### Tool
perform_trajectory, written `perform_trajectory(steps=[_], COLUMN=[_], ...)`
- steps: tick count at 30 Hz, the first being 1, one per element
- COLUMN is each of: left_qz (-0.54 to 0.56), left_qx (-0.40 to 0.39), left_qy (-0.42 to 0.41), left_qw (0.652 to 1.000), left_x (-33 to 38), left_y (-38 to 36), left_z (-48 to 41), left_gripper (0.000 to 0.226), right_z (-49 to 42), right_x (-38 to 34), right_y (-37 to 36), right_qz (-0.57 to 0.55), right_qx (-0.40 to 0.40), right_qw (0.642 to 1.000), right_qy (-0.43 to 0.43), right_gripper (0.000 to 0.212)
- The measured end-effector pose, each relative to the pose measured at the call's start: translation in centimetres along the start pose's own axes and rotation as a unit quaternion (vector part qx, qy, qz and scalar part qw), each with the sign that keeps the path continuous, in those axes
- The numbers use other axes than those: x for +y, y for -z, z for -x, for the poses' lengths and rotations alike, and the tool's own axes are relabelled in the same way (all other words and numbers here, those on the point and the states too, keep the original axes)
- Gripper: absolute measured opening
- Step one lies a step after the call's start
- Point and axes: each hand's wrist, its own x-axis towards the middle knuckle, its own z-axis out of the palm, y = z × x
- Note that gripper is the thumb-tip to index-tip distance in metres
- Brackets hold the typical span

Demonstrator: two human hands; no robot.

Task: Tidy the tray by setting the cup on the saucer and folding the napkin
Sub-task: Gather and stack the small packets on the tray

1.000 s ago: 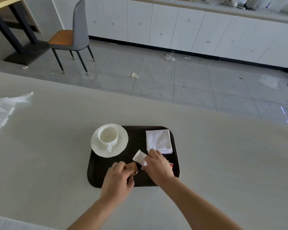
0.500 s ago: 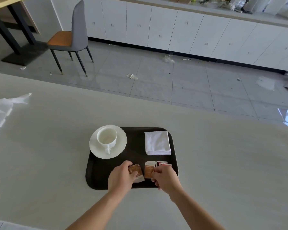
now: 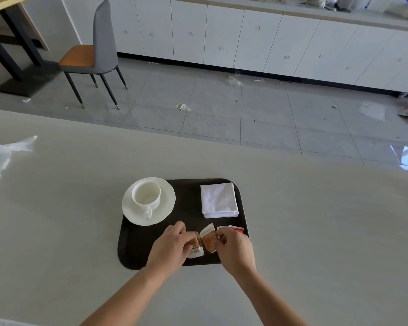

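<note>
Two brown-and-white paper sachets [image 3: 210,240], one pinched by left hand [image 3: 172,245], one by right hand [image 3: 236,249], over dark rectangular tray [image 3: 132,245]. Beyond, untouched: white ceramic cup [image 3: 146,194] upright on white round saucer [image 3: 166,201], folded white napkin [image 3: 219,200].

Left hand [image 3: 171,244] pinches the left sachet [image 3: 196,248], right hand [image 3: 236,249] the right sachet [image 3: 210,238], over the dark tray [image 3: 137,250].

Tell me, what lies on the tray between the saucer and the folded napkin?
Nothing: the head view shows only bare dark tray between the saucer and the napkin.
</note>
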Motion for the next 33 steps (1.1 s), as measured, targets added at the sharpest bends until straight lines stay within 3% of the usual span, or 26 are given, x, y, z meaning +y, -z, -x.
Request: perform_trajectory(steps=[3, 7, 11, 14, 16, 18, 20, 24, 27, 33], left_qz=[-0.039, -0.063, -0.082, -0.007, -0.012, -0.052, -0.055, -0.010, 0.113, 0.134], left_qx=[-0.015, 0.024, 0.048, 0.084, 0.011, -0.039, -0.023, 0.036, 0.072, 0.079], left_qy=[-0.026, 0.075, 0.159, 0.081, -0.012, -0.076, -0.087, 0.032, 0.161, 0.181], left_qw=[0.999, 0.995, 0.983, 0.993, 1.000, 0.995, 0.994, 0.999, 0.978, 0.971], left_x=[-0.1, 0.7, 1.6, 0.9, 0.1, -0.3, -0.3, 0.8, 2.0, 1.6], left_y=[0.2, 0.7, 0.6, 0.2, 0.1, 0.2, 0.1, -0.2, -0.1, -0.5], left_z=[-0.7, -0.6, 0.3, 0.6, 0.5, 0.6, 0.8, 1.0, 0.9, 0.9], left_gripper=[0.032, 0.022, 0.026, 0.023, 0.048, 0.051, 0.040, 0.027, 0.017, 0.020], right_z=[0.3, 0.6, 0.8, 1.0, 1.2, 1.3, 1.5, 1.6, 1.3, 0.9], right_x=[0.9, 1.2, 0.6, 0.3, 0.1, 0.2, 0.1, -0.5, -0.6, -0.6], right_y=[0.5, 0.5, 0.0, -0.4, -0.6, -1.0, -1.2, -1.5, -1.5, -1.5], right_qz=[-0.032, -0.091, -0.148, -0.193, -0.198, -0.139, -0.082, -0.090, -0.066, -0.028], right_qx=[-0.007, -0.011, 0.006, 0.047, 0.050, 0.028, 0.018, -0.009, -0.011, 0.003], right_qw=[0.999, 0.995, 0.988, 0.978, 0.976, 0.988, 0.995, 0.995, 0.997, 0.999], right_qy=[-0.022, -0.045, -0.048, -0.065, -0.076, -0.068, -0.048, -0.049, -0.044, -0.017], right_gripper=[0.021, 0.018, 0.019, 0.023, 0.021, 0.013, 0.012, 0.019, 0.022, 0.013])
